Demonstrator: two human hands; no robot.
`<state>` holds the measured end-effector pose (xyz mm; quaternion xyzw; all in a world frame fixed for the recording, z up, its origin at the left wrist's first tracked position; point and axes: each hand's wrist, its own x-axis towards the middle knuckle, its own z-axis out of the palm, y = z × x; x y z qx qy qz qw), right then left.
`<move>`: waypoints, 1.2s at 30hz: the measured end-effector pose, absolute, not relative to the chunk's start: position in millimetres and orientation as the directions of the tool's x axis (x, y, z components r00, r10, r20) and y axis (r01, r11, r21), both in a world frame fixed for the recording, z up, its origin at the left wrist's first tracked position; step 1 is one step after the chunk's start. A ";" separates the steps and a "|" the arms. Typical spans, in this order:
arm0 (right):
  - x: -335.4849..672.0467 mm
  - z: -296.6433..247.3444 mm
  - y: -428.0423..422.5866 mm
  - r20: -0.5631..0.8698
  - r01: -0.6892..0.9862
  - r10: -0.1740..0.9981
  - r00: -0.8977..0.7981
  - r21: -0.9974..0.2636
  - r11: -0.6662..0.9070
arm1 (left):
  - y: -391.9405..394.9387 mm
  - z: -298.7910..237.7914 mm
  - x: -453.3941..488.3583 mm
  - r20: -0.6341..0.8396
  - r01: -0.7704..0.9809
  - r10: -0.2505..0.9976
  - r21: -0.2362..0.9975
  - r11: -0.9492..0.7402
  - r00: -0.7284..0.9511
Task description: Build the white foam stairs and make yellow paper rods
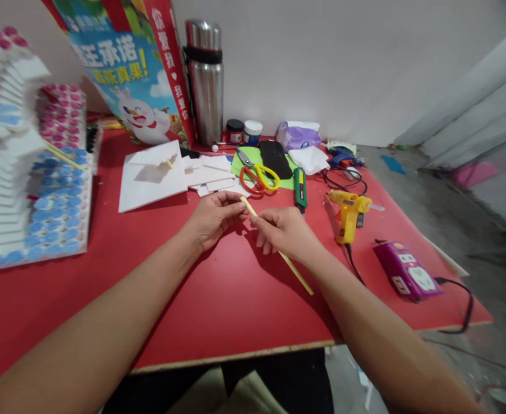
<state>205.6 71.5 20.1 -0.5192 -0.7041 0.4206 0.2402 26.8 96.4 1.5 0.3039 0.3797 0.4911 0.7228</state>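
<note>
A thin pale-yellow stick (296,273) slants over the red table, its upper end between my two hands and its lower end toward the front right. My right hand (281,230) is closed around it a little below the upper end. With thumb and fingers pinched, my left hand (216,218) holds the tip; part of its grip is hidden. Beyond my hands lie red-and-yellow-handled scissors (259,177) and a green utility knife (299,187). A white board (149,187) with a white piece and a short yellow stub stands behind my left hand.
On the right are a yellow glue gun (348,215) and a purple power strip (408,270) with cords. A steel thermos (207,86), paint jars (252,132) and a printed box (136,75) line the back. A large white, blue and pink model (58,215) fills the left.
</note>
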 end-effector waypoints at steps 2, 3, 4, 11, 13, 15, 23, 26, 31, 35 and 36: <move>205.9 20.2 71.3 -0.103 0.527 0.932 -0.348 -0.844 0.104 | 97.1 0.8 25.4 -0.253 -0.476 0.936 0.810 0.344 0.246; 206.1 20.2 71.3 -0.109 0.525 0.931 -0.349 -0.845 0.099 | 97.6 0.3 24.7 -0.255 -0.475 0.933 0.807 0.351 0.256; 206.1 20.3 71.1 -0.116 0.523 0.929 -0.351 -0.847 0.092 | 98.1 -0.3 24.0 -0.256 -0.473 0.929 0.805 0.358 0.266; 205.1 22.2 70.9 -0.156 0.509 0.924 -0.349 -0.859 0.047 | 99.9 -2.7 22.0 -0.236 -0.489 0.922 0.792 0.365 0.307; 205.0 22.1 71.0 -0.155 0.504 0.923 -0.353 -0.863 0.048 | 99.4 -1.8 22.3 -0.233 -0.495 0.922 0.788 0.365 0.308; 205.4 21.4 71.2 -0.148 0.498 0.923 -0.356 -0.865 0.053 | 98.9 -0.8 22.7 -0.236 -0.498 0.923 0.786 0.365 0.304; 206.9 19.5 71.1 -0.096 0.530 0.939 -0.331 -0.842 0.100 | 99.3 -1.2 23.0 -0.247 -0.483 0.924 0.796 0.365 0.290; 206.1 20.6 71.2 -0.099 0.543 0.943 -0.318 -0.834 0.096 | 98.6 -0.4 23.0 -0.234 -0.485 0.930 0.802 0.349 0.282; 205.7 21.9 72.4 -0.097 0.579 0.954 -0.283 -0.810 0.089 | 97.5 1.9 23.4 -0.225 -0.488 0.935 0.805 0.336 0.273; 205.9 21.5 72.9 -0.105 0.571 0.957 -0.269 -0.818 0.071 | 97.8 1.2 22.8 -0.221 -0.485 0.932 0.805 0.341 0.289; 205.9 21.4 72.7 -0.106 0.567 0.956 -0.272 -0.821 0.070 | 98.0 0.7 22.5 -0.217 -0.485 0.931 0.805 0.341 0.294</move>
